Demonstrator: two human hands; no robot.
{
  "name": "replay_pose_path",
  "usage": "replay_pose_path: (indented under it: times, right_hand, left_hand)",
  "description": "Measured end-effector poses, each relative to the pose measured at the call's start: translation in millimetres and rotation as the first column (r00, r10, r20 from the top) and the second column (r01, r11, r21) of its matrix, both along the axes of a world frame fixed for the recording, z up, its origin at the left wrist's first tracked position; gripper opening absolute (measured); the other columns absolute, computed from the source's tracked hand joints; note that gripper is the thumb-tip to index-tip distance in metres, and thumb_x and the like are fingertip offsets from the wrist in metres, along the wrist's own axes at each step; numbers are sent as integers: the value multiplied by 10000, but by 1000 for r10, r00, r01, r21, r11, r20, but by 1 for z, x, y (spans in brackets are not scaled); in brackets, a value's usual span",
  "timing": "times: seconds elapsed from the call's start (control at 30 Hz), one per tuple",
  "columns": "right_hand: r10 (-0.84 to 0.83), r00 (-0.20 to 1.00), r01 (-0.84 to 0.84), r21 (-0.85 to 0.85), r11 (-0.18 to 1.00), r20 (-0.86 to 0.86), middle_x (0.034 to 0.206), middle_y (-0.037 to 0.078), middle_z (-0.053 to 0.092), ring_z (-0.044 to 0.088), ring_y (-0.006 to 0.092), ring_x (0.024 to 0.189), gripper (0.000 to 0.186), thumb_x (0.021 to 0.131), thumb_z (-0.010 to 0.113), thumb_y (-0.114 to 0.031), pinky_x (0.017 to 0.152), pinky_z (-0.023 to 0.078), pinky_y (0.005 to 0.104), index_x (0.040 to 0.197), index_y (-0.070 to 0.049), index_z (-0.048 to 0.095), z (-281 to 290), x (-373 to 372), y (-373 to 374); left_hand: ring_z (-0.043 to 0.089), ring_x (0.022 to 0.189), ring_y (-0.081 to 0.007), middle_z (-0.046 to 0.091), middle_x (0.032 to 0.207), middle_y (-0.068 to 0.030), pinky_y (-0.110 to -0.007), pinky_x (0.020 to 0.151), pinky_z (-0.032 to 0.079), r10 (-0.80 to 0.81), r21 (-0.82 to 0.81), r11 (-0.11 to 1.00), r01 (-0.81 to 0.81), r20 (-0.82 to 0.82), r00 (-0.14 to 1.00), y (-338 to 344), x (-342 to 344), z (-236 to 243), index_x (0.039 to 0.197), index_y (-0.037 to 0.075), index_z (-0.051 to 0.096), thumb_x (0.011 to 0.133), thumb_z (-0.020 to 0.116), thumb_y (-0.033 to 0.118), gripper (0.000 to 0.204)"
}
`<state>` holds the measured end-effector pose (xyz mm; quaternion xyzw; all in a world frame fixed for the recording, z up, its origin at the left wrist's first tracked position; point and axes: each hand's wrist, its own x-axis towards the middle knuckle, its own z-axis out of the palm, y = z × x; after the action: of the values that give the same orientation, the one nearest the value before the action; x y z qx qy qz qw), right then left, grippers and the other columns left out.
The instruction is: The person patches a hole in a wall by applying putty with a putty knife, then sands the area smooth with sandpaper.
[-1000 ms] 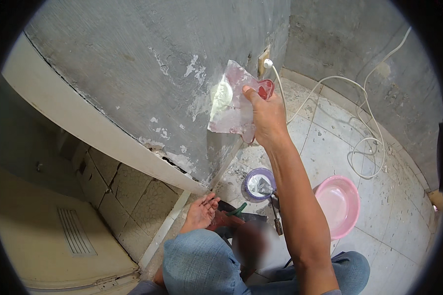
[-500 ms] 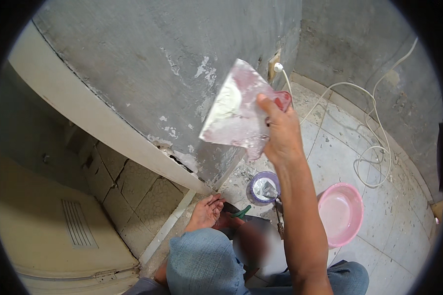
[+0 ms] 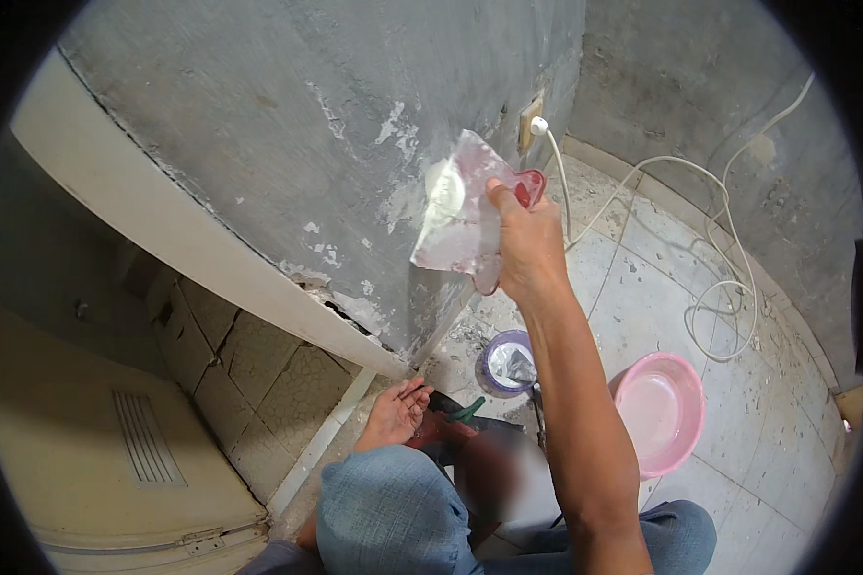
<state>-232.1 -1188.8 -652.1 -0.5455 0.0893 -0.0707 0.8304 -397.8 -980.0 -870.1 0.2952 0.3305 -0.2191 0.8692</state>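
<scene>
My right hand [image 3: 532,244] grips a wide, see-through reddish plastic putty spreader [image 3: 479,216] by its handle end. White putty [image 3: 443,196] is heaped along the spreader's left edge. That edge is at the grey, patchy wall [image 3: 288,144]; whether it presses on the surface I cannot tell. Low by my left knee, my left hand [image 3: 393,417] is held palm up with loosely curled fingers and nothing in it. On the floor below my right hand stands a small purple tub [image 3: 484,383] of white putty, with a grey metal blade [image 3: 516,364] in it.
A pink basin [image 3: 700,412] sits right of my forearm. From a wall socket [image 3: 529,120], a white cable [image 3: 662,160] loops across the debris-strewn tiles. At left are a pale door frame [image 3: 177,240] and a beige door with a vent [image 3: 149,436].
My right hand has brought the spreader slightly down, with its putty-laden edge now nearer the wall and tilted differently. My left hand is nearly still.
</scene>
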Motion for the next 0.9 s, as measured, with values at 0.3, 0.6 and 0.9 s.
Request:
replay_pose_path:
  times: [0.3, 0.6, 0.9]
  right_hand:
    - [68, 990, -92, 209, 974, 121, 858, 54, 624, 590, 154, 676, 142, 901, 632, -133, 633, 498, 318, 968, -12, 596, 5, -14, -24]
    - [-46, 998, 46, 16, 999, 41, 672, -12, 527, 439, 96, 591, 204, 892, 640, -142, 551, 381, 304, 727, -39, 577, -16, 16, -13]
    - [63, 995, -53, -127, 990, 78, 757, 13, 583, 520, 106, 618, 161, 899, 644, -171, 563, 441, 302, 820, -39, 596, 5, -19, 2]
  left_hand:
    - [619, 844, -172, 623, 1095, -150, -215, 624, 532, -22, -44, 999, 22, -4, 1000, 1, 1, -10, 1202, 10, 530, 964, 506, 241, 333]
    - [626, 830, -176, 621, 1090, -154, -221, 626, 545, -7, -37, 999, 7, -10, 1000, 2, -3, -7, 1235, 9, 499, 969, 488, 232, 348]
    - [635, 838, -177, 639, 1070, -161, -214, 627, 541, -70, -41, 997, 70, 18, 997, -12, 2, -15, 1182, 11, 553, 973, 481, 237, 316]
